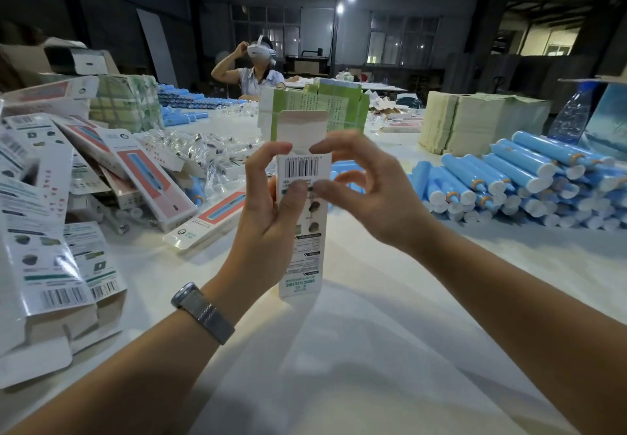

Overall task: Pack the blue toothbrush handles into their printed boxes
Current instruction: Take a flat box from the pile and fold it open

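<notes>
I hold one printed box [302,227] upright between my hands, just above the white desk [373,349], its barcode side facing me and its top flap [300,129] standing open. My left hand [268,207] grips the box's left edge, thumb pressed on the printed face and fingers curled round the back; a metal watch [203,312] sits on that wrist. My right hand [359,186] pinches the box's right edge just below the barcode, the other fingers arched loosely above it. I cannot tell whether a handle is already inside, as the walls hide the interior; the open flap suggests this box is not finished yet. Judging by the desk, the job is in its early part: to my left lies a loose pile of printed boxes [51,231], too overlapped to count, some flat and some showing a pink front. To my right a big heap of blue toothbrush handles [515,180] waits unpacked, several dozen at least, and one more blue handle [349,176] lies just behind my right hand. Farther on there are small clear packets [190,149], a standing bundle of green leaflets [325,105], a stack of pale folded paper [475,118] and another row of blue handles [190,98]. At the far side one person [258,68] wearing a headset sits at the desk.
</notes>
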The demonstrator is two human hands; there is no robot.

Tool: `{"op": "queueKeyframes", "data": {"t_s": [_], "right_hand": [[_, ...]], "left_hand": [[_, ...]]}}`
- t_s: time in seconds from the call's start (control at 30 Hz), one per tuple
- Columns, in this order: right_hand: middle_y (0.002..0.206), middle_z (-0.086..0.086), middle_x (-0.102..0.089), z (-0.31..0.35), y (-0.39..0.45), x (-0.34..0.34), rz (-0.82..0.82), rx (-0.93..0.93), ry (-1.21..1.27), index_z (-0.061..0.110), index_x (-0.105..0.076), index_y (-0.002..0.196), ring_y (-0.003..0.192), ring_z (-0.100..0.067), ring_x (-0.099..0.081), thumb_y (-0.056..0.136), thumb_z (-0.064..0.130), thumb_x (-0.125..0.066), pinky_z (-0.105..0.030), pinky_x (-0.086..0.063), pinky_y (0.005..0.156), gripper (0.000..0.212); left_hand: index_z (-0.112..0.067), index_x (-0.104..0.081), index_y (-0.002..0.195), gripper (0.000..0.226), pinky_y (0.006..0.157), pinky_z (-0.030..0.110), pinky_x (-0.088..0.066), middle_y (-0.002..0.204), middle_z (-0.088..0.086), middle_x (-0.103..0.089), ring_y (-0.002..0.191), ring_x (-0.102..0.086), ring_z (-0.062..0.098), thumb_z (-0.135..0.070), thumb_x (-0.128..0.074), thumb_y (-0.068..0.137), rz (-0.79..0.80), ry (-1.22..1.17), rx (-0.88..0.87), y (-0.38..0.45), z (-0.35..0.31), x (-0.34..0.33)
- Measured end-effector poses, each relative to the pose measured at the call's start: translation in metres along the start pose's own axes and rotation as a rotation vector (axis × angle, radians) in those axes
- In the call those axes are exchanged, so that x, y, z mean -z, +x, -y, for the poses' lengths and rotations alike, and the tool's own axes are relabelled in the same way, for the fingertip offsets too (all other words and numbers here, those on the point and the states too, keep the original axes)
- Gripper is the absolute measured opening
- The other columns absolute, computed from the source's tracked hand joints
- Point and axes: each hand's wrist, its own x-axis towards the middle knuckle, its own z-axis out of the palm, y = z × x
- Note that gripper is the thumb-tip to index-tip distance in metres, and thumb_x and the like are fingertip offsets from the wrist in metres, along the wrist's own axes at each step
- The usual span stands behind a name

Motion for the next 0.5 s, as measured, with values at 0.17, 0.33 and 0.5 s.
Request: {"op": "queueKeyframes", "data": {"t_s": [0.17, 0.33, 0.5], "right_hand": [[0.108, 0.0, -0.066, 0.014, 0.011, 0.007, -0.089, 0.159, 0.027, 0.026, -0.056, 0.1, 0.104, -0.02, -0.064, 0.08, 0.002, -0.075, -0.032, -0.052, 0.081, 0.036], [0.101, 0.002, -0.069, 0.012, 0.007, 0.003, -0.089, 0.19, -0.119, 0.024, -0.058, 0.112, 0.1, -0.016, -0.066, 0.083, 0.0, -0.072, -0.04, -0.054, 0.082, 0.04], [0.092, 0.0, -0.065, 0.014, 0.007, 0.003, -0.091, 0.173, -0.118, 0.019, -0.07, 0.099, 0.09, -0.012, -0.063, 0.087, 0.013, -0.07, -0.036, -0.054, 0.077, 0.013]], "left_hand": [[-0.057, -0.041, 0.116, 0.037, 0.075, 0.058, -0.059, 0.103, -0.005, -0.067, 0.088, -0.067, 0.033, -0.023, -0.044, 0.102, 0.025, -0.089, 0.066, -0.002, -0.002, -0.005], [-0.054, -0.029, 0.125, 0.047, 0.075, 0.045, -0.06, 0.107, 0.002, -0.07, 0.086, -0.069, 0.024, -0.019, -0.047, 0.1, -0.01, -0.157, 0.092, -0.001, -0.002, -0.006], [-0.055, -0.036, 0.123, 0.045, 0.07, 0.07, -0.051, 0.099, 0.023, -0.062, 0.078, -0.059, 0.05, -0.019, -0.047, 0.099, 0.004, -0.12, 0.106, 0.0, -0.007, -0.006]]}}
